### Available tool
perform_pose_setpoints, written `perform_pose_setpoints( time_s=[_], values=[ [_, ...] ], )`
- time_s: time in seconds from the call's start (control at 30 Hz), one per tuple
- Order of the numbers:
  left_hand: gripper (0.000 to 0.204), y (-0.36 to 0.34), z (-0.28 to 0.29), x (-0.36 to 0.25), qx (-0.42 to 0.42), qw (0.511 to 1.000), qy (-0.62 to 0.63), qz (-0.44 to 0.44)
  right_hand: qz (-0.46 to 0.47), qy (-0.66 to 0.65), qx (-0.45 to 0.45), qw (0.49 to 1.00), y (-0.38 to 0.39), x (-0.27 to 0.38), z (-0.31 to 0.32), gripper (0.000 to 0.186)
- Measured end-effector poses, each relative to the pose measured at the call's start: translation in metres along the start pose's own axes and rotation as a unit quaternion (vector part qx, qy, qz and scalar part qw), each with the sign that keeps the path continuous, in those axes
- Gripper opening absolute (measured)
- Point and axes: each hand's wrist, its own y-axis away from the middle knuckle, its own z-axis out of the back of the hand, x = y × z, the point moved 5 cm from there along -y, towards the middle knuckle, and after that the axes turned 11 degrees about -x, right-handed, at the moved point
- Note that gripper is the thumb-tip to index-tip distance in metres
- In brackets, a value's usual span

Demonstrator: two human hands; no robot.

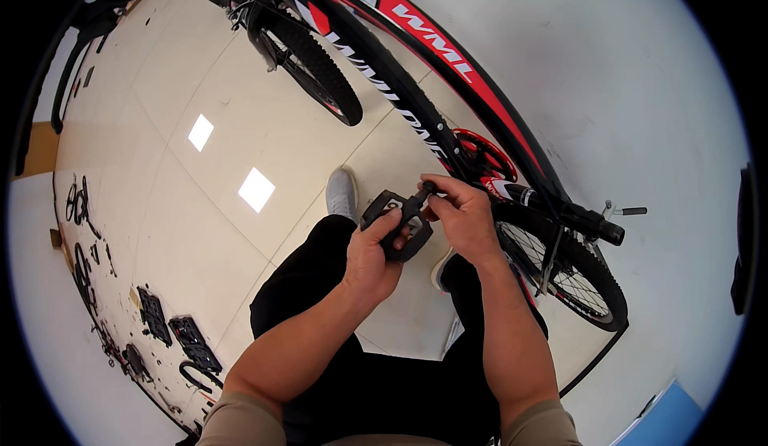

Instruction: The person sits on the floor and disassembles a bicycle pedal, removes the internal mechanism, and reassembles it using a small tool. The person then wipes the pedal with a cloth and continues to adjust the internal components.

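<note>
A black bicycle pedal (418, 242) with an open cage is held in front of my knees. My left hand (371, 260) grips its body, thumb on the near face and fingertips showing through the cage. At the pedal's upper right end, my right hand (466, 220) pinches the dark axle (429, 188) between thumb and fingers. Whether a separate small part sits on the axle end cannot be made out. Just beyond my right hand is a black and red bicycle frame (392, 86), with a red chainring (486, 156) close to that hand.
The bicycle leans along the white wall (640, 110), its front wheel (308, 70) far off and rear wheel (576, 278) at right. An open black tool case (192, 340) and scattered bike parts (80, 206) lie on the tiled floor at left. A blue object (668, 416) stands at lower right.
</note>
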Motion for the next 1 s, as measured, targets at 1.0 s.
perform_pose_setpoints(
  time_s=[1.0],
  values=[
    [0.024,0.02,-0.008,-0.019,-0.052,0.866,-0.369,-0.334,0.072,0.03,0.046,0.996,0.006,0.003,0.003,0.048]
  ],
)
